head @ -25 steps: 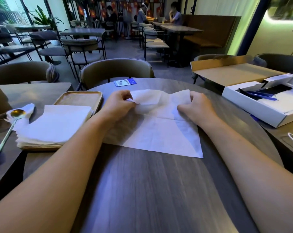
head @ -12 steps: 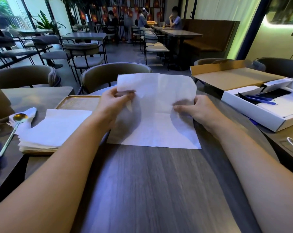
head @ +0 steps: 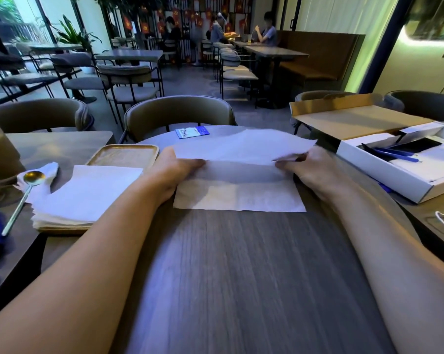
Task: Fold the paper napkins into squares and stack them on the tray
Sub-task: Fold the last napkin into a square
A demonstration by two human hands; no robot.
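the left hand (head: 176, 172) and right hand (head: 309, 168) are each pinching a far corner of the napkin (head: 238, 192) at mid table (head: 241, 277), folding it nearward. next move likely calls for matching near edges and creasing; tray (head: 125, 155) is waiting left.

A white napkin (head: 238, 195) lies on the dark wooden bench (head: 241, 277), its far half lifted and bent toward the person. The left hand (head: 175, 172) pinches the raised edge at one side, the right hand (head: 310, 169) at the other (thumbs underneath). To the left, a stack of napkins (head: 88, 195) sits on a wooden tray (head: 124, 155), a spoon (head: 24, 195) beside it.
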